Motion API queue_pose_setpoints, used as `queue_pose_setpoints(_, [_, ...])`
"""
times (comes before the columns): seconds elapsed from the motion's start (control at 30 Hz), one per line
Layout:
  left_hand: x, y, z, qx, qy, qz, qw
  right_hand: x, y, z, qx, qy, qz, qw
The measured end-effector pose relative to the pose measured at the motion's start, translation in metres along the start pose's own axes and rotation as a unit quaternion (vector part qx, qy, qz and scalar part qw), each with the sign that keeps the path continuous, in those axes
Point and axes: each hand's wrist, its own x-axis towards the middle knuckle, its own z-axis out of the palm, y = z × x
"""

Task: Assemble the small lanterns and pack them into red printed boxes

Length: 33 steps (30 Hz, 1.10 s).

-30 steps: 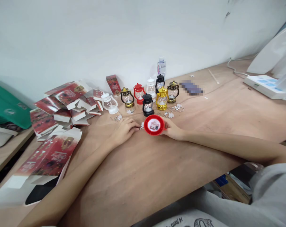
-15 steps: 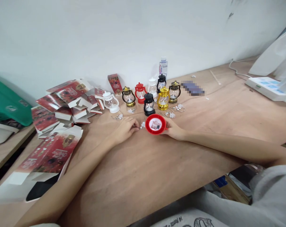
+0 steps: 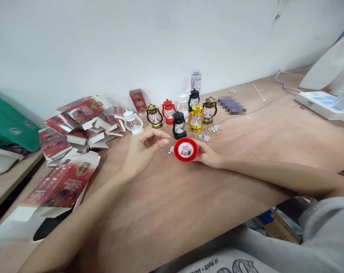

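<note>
My right hand (image 3: 207, 155) is wrapped round a red lantern (image 3: 177, 154), whose round base with a picture label faces me. To its left, my left hand (image 3: 145, 149) is raised with thumb and forefinger pinched close to the lantern's rim. Whatever is in that pinch is too small to make out. Between the hands, a thin wire with small white pieces (image 3: 170, 150) lies on the table. Just behind the held lantern stands a black lantern (image 3: 179, 125), with a gold lantern (image 3: 196, 118) on its right.
More small lanterns stand behind, among them a red one (image 3: 169, 112) and a white one (image 3: 133, 123). Flattened red boxes (image 3: 83, 110) pile up at left. A water bottle (image 3: 196, 80) stands by the wall. A white device (image 3: 325, 104) with a cable sits at right.
My left hand has lifted off the tabletop and turned, its thumb and forefinger now pinched nearer the red lantern. The right hand and lantern have barely moved.
</note>
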Motion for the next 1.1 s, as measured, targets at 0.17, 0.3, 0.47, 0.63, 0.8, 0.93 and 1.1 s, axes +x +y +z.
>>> queue_pose_setpoints(0.17, [-0.01, 0.014, 0.011, -0.041, -0.041, 0.023, 0.998, 0.001, 0.0, -0.001, 0.006, -0.009, 0.005, 1.0])
queue_pose_setpoints(0.3, [-0.013, 0.01, 0.018, -0.033, -0.046, 0.051, 0.997, 0.001, 0.001, -0.002, 0.011, -0.019, 0.004, 1.0])
queue_pose_setpoints(0.47, [-0.016, 0.0, 0.021, 0.012, -0.018, 0.084, 0.996, 0.0, 0.003, -0.003, -0.009, -0.018, -0.008, 1.0])
queue_pose_setpoints(0.63, [-0.021, 0.004, 0.022, 0.072, 0.007, 0.089, 0.993, 0.0, 0.003, -0.002, -0.014, -0.019, -0.012, 1.0])
queue_pose_setpoints(0.8, [-0.021, 0.005, 0.021, 0.044, 0.033, 0.063, 0.997, 0.0, 0.0, -0.002, -0.005, -0.022, -0.006, 1.0])
queue_pose_setpoints(0.93, [-0.02, 0.003, 0.02, 0.08, 0.005, 0.087, 0.993, -0.001, -0.002, -0.002, 0.003, -0.02, 0.001, 1.0])
queue_pose_setpoints(1.1, [-0.021, 0.009, 0.019, 0.163, -0.02, 0.148, 0.975, 0.0, -0.002, -0.002, -0.009, -0.012, 0.003, 1.0])
